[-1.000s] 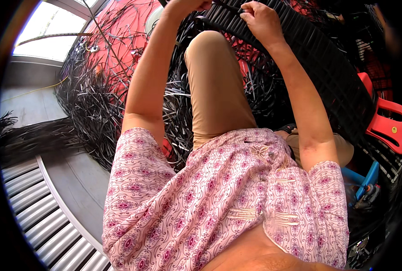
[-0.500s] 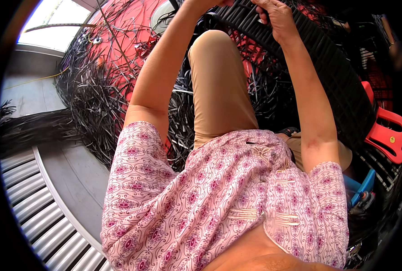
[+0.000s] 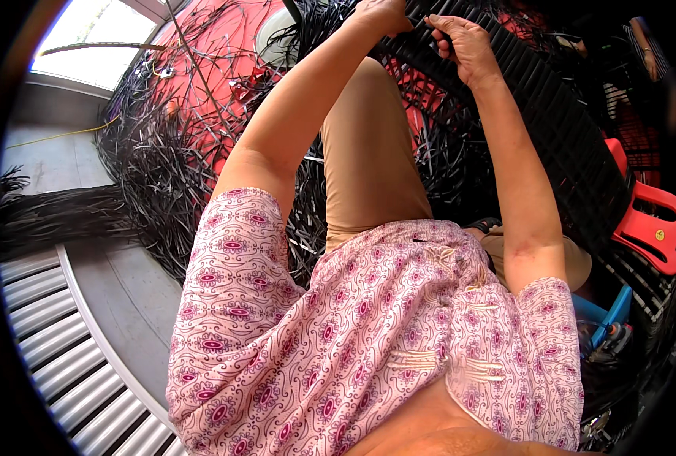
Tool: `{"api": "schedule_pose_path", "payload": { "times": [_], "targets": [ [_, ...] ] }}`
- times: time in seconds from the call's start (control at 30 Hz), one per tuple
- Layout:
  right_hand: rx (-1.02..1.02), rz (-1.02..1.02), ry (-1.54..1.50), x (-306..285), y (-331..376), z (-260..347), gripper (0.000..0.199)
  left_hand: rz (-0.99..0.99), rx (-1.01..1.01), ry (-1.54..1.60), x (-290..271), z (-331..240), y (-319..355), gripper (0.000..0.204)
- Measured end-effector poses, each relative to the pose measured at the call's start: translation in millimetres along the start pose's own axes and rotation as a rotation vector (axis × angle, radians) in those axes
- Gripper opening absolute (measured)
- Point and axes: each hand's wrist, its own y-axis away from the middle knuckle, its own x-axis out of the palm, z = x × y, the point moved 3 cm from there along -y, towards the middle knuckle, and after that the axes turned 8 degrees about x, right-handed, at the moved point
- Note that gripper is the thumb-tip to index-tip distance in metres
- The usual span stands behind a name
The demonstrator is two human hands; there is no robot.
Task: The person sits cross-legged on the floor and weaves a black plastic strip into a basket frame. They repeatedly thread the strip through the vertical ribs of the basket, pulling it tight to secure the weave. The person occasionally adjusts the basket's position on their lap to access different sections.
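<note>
At the top of the view, my left hand (image 3: 384,15) is bent over the black woven panel (image 3: 539,125). Its fingers look closed, and what they hold, if anything, is hidden. Just to its right, my right hand (image 3: 467,49) is curled in a pinch above the same panel. A small dark piece shows between its fingers, too small to name. The panel is made of dark slats or strips and slants down to the right, past my right forearm. Loose black strips (image 3: 155,163) lie in tangled heaps left of my knee.
A red surface (image 3: 208,57) spreads beneath the strips. Right of me stands a red plastic chair (image 3: 653,228), with a blue object (image 3: 611,315) below it. White slats (image 3: 87,380) line the lower left. Another person's arm (image 3: 645,49) appears at the far upper right.
My left hand has moved down and to the right, coming further into view. My right hand has dropped slightly and stays pinched.
</note>
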Motion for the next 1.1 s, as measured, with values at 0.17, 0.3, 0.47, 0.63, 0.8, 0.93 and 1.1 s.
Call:
{"api": "schedule_pose_path", "payload": {
  "times": [0.17,0.3,0.47,0.63,0.8,0.93,1.1],
  "targets": [
    [0.018,0.004,0.02,0,-2,-4,0.016,0.14,0.302,-0.317,19,17,-33,0.022],
    [0.031,-0.001,0.052,4,-4,-6,0.015,0.088,0.91,-0.737,48,57,-49,0.023],
    [0.084,-0.091,0.163,-1,-11,-13,0.014,0.203,0.866,-0.641,42,53,-47,0.02],
    [0.053,-0.197,0.468,0,-27,-20,0.016,0.13,0.286,0.267,29,41,-19,0.024],
    [0.037,-0.247,0.787,9,-36,-21,0.023,0.099,0.217,0.344,22,41,-2,0.027],
    [-0.008,-0.262,0.918,5,-45,-23,0.022,0.1,0.233,0.382,26,37,-7,0.023],
    [-0.464,-0.189,1.6,37,-56,-37,0.015,-0.434,1.175,-0.294,50,79,-17,0.024]
  ]
}}
